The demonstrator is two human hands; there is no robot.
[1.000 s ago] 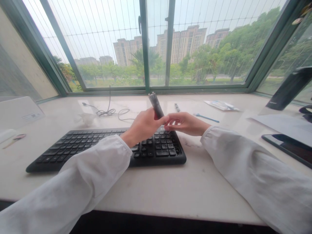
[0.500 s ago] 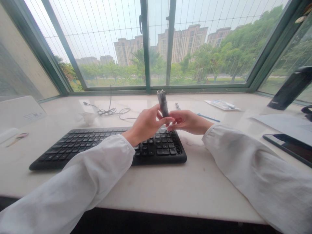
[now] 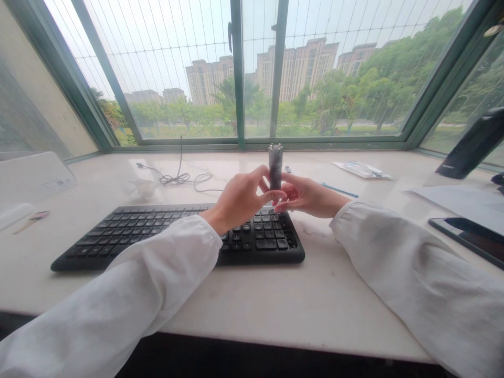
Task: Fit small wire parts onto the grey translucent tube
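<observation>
Holding a dark grey tube (image 3: 275, 165) upright between the left hand (image 3: 241, 199) and the right hand (image 3: 309, 197), above the keyboard (image 3: 177, 241).
The fingers of both hands are curled and closed on the lower part of the tube, so both hands are grasping it and neither is released; its lower end is hidden behind these fingers, and its top stands free. The tube is over the upper right part of the keyboard. On the marble sill (image 3: 275, 299) behind lie a tangled cable (image 3: 177, 179) and a blue pen (image 3: 339, 190), and a tablet (image 3: 468, 236) lies at the right side. White sleeves (image 3: 118, 294) cover both arms.
</observation>
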